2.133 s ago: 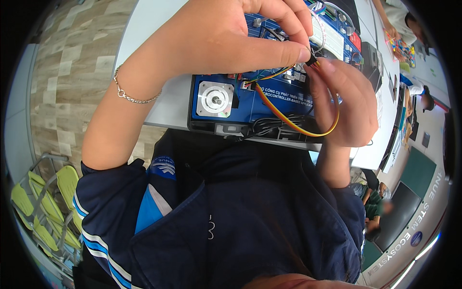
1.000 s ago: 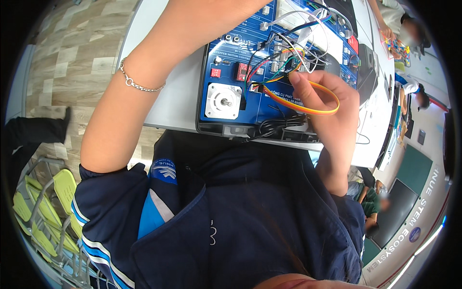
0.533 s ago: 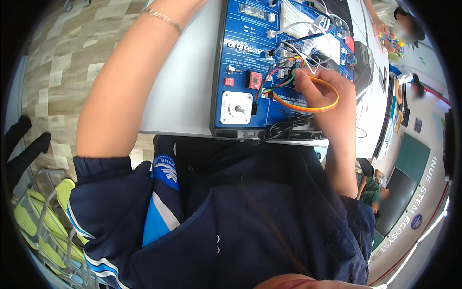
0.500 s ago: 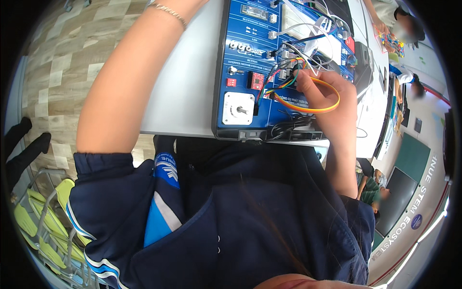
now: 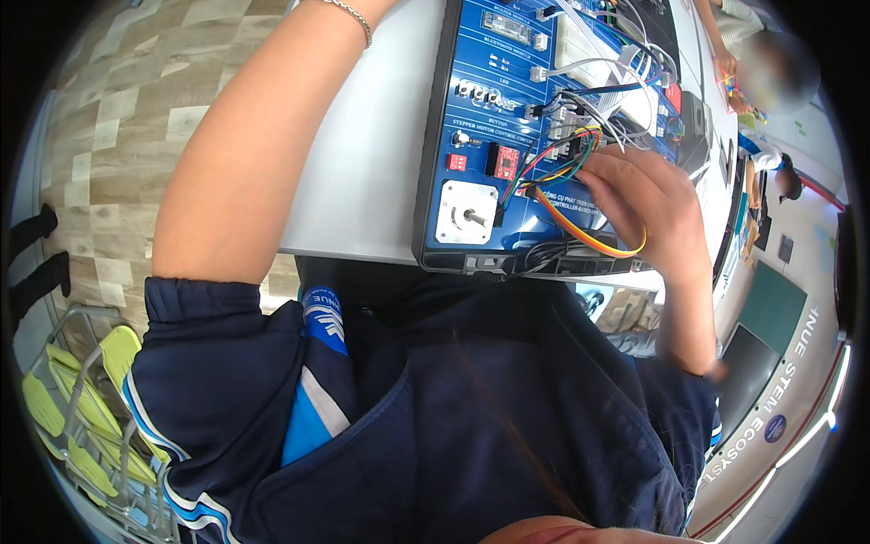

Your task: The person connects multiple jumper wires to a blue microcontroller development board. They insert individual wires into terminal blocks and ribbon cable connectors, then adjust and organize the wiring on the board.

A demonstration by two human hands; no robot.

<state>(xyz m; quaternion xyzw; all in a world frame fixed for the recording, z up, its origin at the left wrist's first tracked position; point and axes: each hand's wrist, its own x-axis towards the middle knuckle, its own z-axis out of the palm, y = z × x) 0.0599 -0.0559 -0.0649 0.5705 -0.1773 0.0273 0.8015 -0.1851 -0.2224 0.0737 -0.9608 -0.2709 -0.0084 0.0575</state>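
My right hand [image 5: 652,204] is over the lower right part of a blue electronics training board [image 5: 471,154]. Its fingers are bent and pinched together at a bundle of coloured jumper wires [image 5: 544,168]; the fingertips' exact hold is partly hidden. An orange and yellow ribbon of jumper wires [image 5: 584,234] curves from the board below the hand and disappears behind the palm. Beside the wires are a red driver module [image 5: 503,161] and a square stepper motor [image 5: 466,212] with a metal shaft. My left forearm [image 5: 254,136] reaches past the board's left side, its hand beyond the top edge.
The board lies in a black case on a white table [image 5: 353,172]. Black cable [image 5: 553,256] is coiled at its near edge. Grey and white wires [image 5: 598,68] crowd its far part. Green chairs [image 5: 91,399] stand left on the floor; other people are at the right.
The board has shifted slightly right and down in view. My right hand has turned, its knuckles now higher over the wires, and the orange-yellow loop hangs lower.
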